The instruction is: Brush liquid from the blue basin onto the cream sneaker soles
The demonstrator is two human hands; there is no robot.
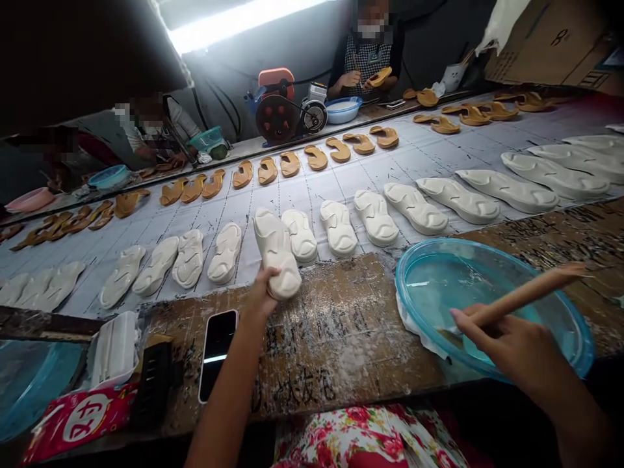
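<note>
My left hand [264, 292] grips a white molded shoe sole [277, 250] by its near end, tilted up above the belt's edge. In my right hand [507, 341] is a brush with a thick wooden handle [531, 292]; its working end points down into a blue basin [407, 286] of clear liquid. The bristles are mostly hidden by the hand and rim. Beside the held sole, a row of similar white soles [338, 229] lies on the white belt [287, 195], several to each side.
Along the belt's far side runs a row of tan sandal uppers [316, 157]. A phone [218, 354], a white plastic box [114, 348] and a red packet [80, 419] lie at left on the cardboard-covered ledge [341, 325]. Across the belt, co-workers sit near a motor [279, 116].
</note>
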